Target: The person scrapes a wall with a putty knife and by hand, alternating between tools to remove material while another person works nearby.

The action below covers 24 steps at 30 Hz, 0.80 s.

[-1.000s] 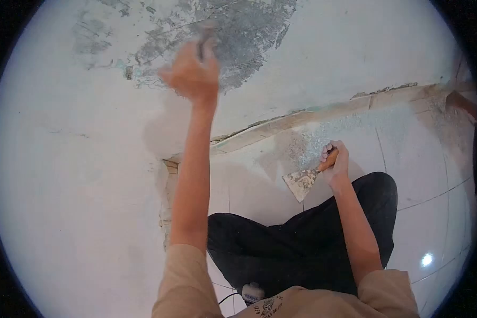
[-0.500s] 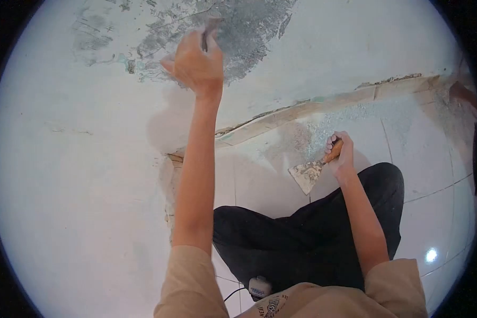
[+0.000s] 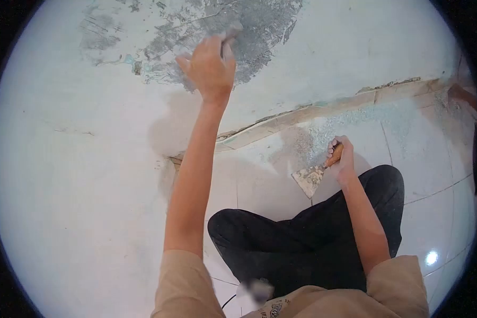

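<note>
Small grey flat scraping tool [image 3: 229,38]: clamped in the left hand [image 3: 209,66]. Its tip sticks out just above the fingers and presses on the wall; its exact shape is blurred.
Left fingers: closed tight round the tool, back of the hand toward the camera, arm stretched up.
Rough grey bare patch [image 3: 265,21]: on the pale painted wall [image 3: 79,201], spreading above and to both sides of the left fingers. A ragged paint edge lies just left of them.
Doing it well: I judge that a low blade angle, short strokes from the bare grey outward under the ragged paint edge, and steady wrist pressure serve best. A steep tip would likely gouge the plaster.
Orange-handled putty knife with a crusted metal blade [image 3: 308,179]: in the right hand [image 3: 342,158], blade pointing down-left of those fingers, held off the wall above the white tiled floor [image 3: 434,169].
Right fingers: wrapped shut round the orange handle.
Pale green flakes [image 3: 355,119]: strewn on the floor just above the right fingers, along the tan skirting strip [image 3: 302,114].
Watch for: the outstretched arm gives little leverage, so leaning closer would probably help control.
</note>
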{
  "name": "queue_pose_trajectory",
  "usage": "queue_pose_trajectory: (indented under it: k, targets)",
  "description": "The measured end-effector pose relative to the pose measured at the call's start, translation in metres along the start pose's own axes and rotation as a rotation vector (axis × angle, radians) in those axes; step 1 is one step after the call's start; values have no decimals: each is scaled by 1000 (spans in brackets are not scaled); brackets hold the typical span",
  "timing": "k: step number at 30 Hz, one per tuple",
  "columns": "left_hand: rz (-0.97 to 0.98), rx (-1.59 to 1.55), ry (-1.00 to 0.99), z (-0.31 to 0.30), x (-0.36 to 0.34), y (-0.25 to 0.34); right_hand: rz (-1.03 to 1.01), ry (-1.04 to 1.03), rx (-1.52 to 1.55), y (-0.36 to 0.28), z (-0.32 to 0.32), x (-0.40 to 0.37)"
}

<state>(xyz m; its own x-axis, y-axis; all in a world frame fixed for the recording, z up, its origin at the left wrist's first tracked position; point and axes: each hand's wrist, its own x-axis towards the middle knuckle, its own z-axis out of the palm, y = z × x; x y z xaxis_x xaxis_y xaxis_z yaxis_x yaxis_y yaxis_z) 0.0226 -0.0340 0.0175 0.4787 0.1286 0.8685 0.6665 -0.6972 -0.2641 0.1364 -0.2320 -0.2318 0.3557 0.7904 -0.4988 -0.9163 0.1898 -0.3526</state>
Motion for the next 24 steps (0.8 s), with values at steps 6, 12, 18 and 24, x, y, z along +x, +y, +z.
queue_pose_trajectory:
  k: [6,12,18,24]
  targets:
    - [70,58,211,8,14,0,-47,33,-41,-3,5,-3]
    - [-54,68,-3,-5,-21,-12,2,33,11,-2,7,-6]
    - [-17,41,105,1,31,4,-51,-9,-37,-1,6,-3]
    - [-160,13,-46,-1,-34,-20,-91,36,-30,-3,7,-5]
